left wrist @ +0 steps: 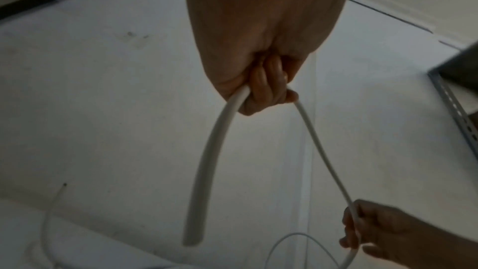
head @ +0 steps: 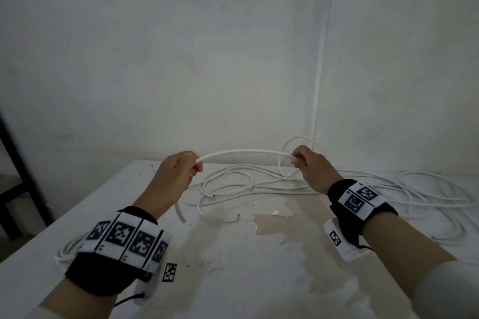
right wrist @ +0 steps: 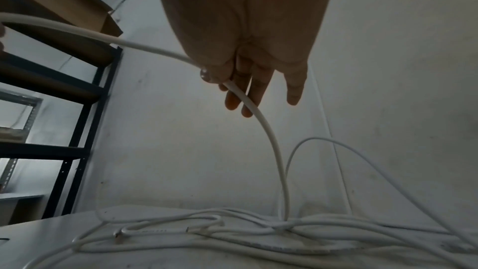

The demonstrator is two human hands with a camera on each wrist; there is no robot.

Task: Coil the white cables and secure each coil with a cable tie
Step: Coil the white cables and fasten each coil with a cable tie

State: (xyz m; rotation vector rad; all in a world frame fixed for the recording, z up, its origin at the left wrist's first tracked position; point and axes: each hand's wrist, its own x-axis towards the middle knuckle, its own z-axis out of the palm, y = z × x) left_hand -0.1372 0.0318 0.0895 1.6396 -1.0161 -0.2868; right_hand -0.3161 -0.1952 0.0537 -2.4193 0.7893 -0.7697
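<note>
Left hand point(head: 173, 176) grips the white cable point(head: 243, 153) near its free end; right hand point(head: 312, 168) pinches it further along, span raised between both sets of fingers. Beyond, loose cables point(head: 259, 184) litter the worktop point(head: 246, 254). Coiling is starting; next, form the first loop.

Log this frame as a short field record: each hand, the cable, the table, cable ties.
left hand: grips the white cable near its free end
right hand: pinches the same cable further along
cable span: held raised between the hands, above the table
loose cables: uncoiled tangle on the table behind the hands
coiled cable: partly hidden beside the left wrist
cable ties: none visible
</note>
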